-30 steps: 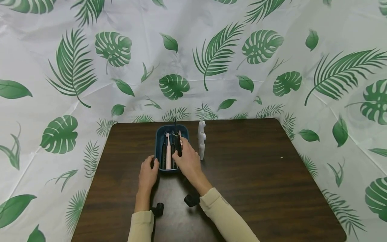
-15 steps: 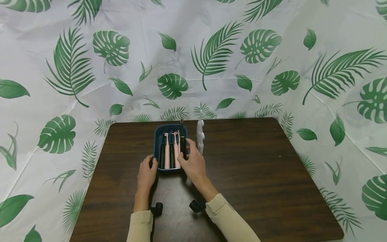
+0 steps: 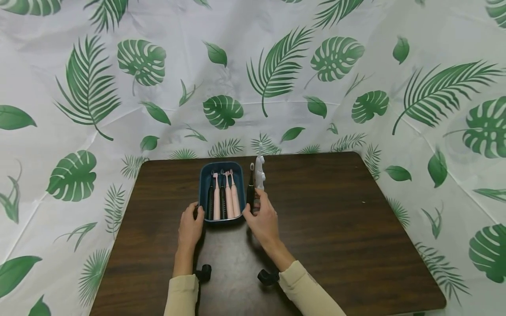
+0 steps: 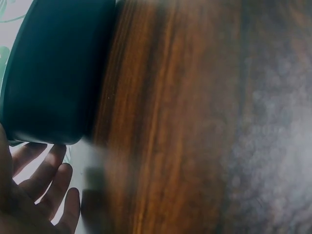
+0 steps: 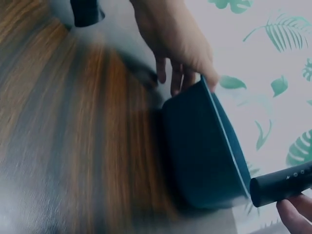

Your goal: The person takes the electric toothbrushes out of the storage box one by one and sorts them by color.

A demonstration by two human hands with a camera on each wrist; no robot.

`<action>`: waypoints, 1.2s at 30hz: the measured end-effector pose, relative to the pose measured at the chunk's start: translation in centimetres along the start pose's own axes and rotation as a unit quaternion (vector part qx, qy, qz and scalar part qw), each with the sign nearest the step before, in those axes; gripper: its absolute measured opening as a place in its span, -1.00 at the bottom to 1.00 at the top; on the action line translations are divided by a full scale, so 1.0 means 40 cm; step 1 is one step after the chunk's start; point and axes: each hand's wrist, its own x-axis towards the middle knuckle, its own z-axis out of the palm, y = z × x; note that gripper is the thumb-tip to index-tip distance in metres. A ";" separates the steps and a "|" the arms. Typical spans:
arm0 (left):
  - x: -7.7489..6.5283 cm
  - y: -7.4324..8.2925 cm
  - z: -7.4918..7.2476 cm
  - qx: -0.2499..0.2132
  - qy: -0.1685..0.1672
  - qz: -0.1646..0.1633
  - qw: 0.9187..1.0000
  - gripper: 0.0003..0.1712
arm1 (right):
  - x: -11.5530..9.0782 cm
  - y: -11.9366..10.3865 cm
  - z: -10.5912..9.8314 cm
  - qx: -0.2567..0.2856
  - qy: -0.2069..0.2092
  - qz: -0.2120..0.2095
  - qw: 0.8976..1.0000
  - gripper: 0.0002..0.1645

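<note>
In the head view my right hand [image 3: 264,219] pinches a black electric toothbrush [image 3: 251,193] upright, brush head up, just right of the blue bin [image 3: 202,184]. The right wrist view has the black handle's lower end close to the bin's rim, with my fingertips [image 5: 292,217] on it. At the bin's front left corner my left hand [image 3: 191,226] holds the rim, its other fingers against the outer wall. Several more electric toothbrushes lie side by side in the bin, some black, some pink [image 3: 216,199].
Tall white upright things [image 3: 259,173] with rounded bulges stand right behind the black toothbrush, partly hidden by my right hand. All of this is on a dark wood table [image 3: 336,228]. A leaf-printed white cloth [image 3: 245,66] hangs behind and around the table.
My right hand has lifted the black electric toothbrush out over the bin's right side and moved right with it. My left hand has stayed at the bin's corner.
</note>
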 end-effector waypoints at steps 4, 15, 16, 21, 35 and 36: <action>0.000 0.001 0.000 -0.001 0.002 -0.003 1.000 -0.41 | -0.002 0.018 -0.023 0.015 0.012 0.006 1.000 -0.35; 0.001 -0.007 -0.001 0.015 0.009 0.010 1.000 -0.45 | 0.015 0.072 -0.081 -0.003 0.026 0.037 0.999 -0.39; 0.002 -0.006 -0.001 0.022 0.008 0.010 1.000 -0.43 | 0.019 0.080 -0.085 -0.003 0.029 0.039 0.999 -0.39; 0.005 -0.003 -0.002 0.035 0.002 0.004 0.999 -0.38 | 0.045 0.114 -0.100 0.002 0.040 0.047 0.998 -0.41; 0.007 -0.004 -0.005 0.031 0.000 -0.006 0.999 -0.39 | 0.144 0.203 -0.119 0.016 0.001 0.071 0.997 -0.43; 0.007 -0.003 -0.004 0.031 -0.003 -0.004 1.000 -0.39 | 0.152 0.213 -0.120 0.020 -0.005 0.070 0.997 -0.43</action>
